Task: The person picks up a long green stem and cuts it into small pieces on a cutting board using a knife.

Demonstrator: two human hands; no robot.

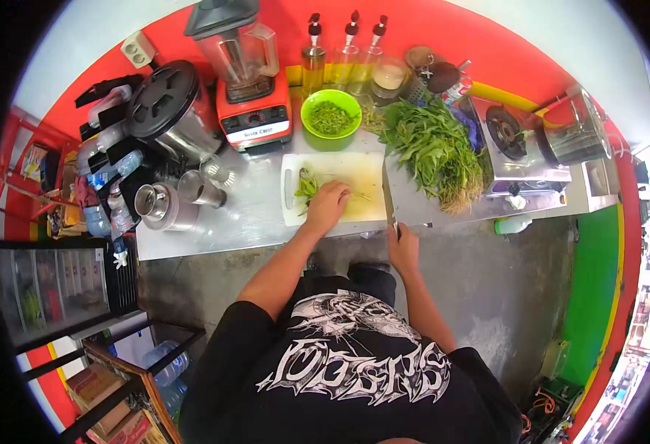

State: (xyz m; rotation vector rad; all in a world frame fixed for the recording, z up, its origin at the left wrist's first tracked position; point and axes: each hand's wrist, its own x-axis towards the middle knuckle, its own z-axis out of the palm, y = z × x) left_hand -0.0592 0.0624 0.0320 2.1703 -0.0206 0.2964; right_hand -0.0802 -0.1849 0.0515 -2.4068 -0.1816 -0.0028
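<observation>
Greens point(306, 185): left on cutting board point(362, 174), mid-desk point(251, 214). Light, limp, probably springy; best pinned bunched under curled fingers. Left hand point(328, 206) clamps them down; right hand point(403, 248) closed around knife point(388, 200) handle.

Bright, even daylight; soft shadows; strong fisheye curvature with black vignette at edges; overexposed right rim; centre sharp.

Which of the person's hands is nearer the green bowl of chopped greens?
Left. The left hand holds down herbs on the cutting board just before the green bowl; the right hand grips a knife at the counter edge, farther off.
</observation>
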